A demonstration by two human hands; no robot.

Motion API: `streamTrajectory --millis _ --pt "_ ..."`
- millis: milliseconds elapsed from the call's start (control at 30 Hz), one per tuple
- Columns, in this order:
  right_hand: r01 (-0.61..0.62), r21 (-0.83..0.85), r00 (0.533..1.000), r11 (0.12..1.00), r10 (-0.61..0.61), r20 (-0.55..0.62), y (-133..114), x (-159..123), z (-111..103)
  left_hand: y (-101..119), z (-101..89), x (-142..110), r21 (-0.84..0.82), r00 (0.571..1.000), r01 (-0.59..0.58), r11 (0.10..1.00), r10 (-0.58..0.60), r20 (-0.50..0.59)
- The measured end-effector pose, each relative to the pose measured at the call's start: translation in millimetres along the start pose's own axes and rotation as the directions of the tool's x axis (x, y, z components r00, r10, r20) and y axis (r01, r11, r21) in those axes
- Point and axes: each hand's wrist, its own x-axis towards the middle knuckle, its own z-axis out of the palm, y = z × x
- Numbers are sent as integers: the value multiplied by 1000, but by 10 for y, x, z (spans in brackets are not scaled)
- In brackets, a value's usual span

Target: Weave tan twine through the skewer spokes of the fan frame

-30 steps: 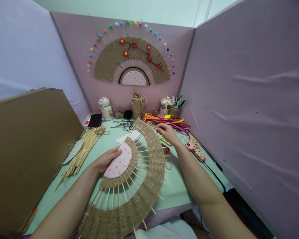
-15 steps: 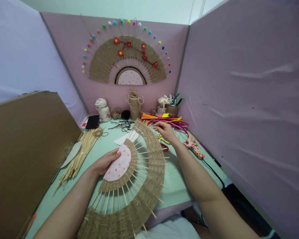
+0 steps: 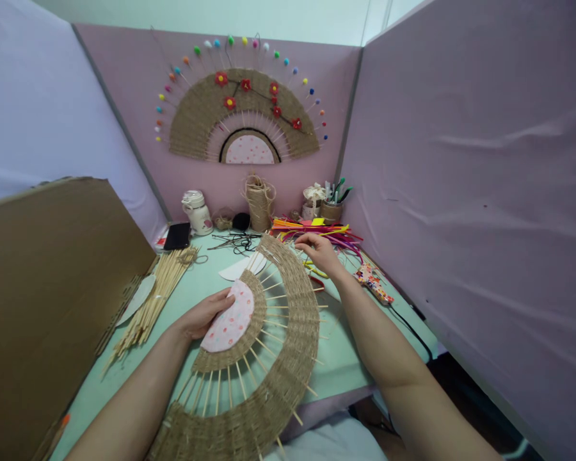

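Note:
A half-round woven twine fan (image 3: 303, 320) with wooden sticks is tilted in front of me, over the table. My left hand (image 3: 210, 312) grips it at the inner half-circle covered in pink dotted cloth (image 3: 230, 323), thumb on top and the other fingers hidden behind. At the fan's upper outer edge is my right hand (image 3: 317, 250), thumb and forefinger pinched together. What lies between those fingertips is too small to make out. Stick ends poke out past the woven band along the outer edge.
A finished fan with pompoms (image 3: 249, 96) hangs on the back panel. Bamboo sticks (image 3: 156, 294) lie left beside a cardboard sheet (image 3: 52, 288). Behind stand a white bottle (image 3: 198, 212) and twine roll (image 3: 259, 203). Coloured pipe cleaners (image 3: 312, 227) and a flowered glue gun (image 3: 373, 283) lie right.
The fan has shifted very slightly to the right in the view. Both hands keep nearly the same place and pose.

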Motion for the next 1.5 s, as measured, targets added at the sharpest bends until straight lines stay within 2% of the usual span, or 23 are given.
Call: streamTrajectory --millis 167,367,533,833,1333,1500 --pt "72 -62 997 996 -72 5 -13 8 -4 -41 -25 37 -6 1000 17 1000 -17 16" --pt "19 -46 999 999 -21 -48 24 3 -8 -44 -3 37 7 999 34 999 -34 33" --pt "24 -54 999 998 -26 -38 71 13 -14 -55 16 49 3 998 52 999 -52 31" --pt "-116 41 993 992 115 9 190 42 -17 -51 30 72 19 996 79 997 -80 34" --pt "-237 188 972 953 232 47 343 28 71 -12 115 45 31 994 102 994 -103 28" --pt "-271 217 962 938 255 98 332 17 100 -12 99 48 35 994 95 995 -96 43"
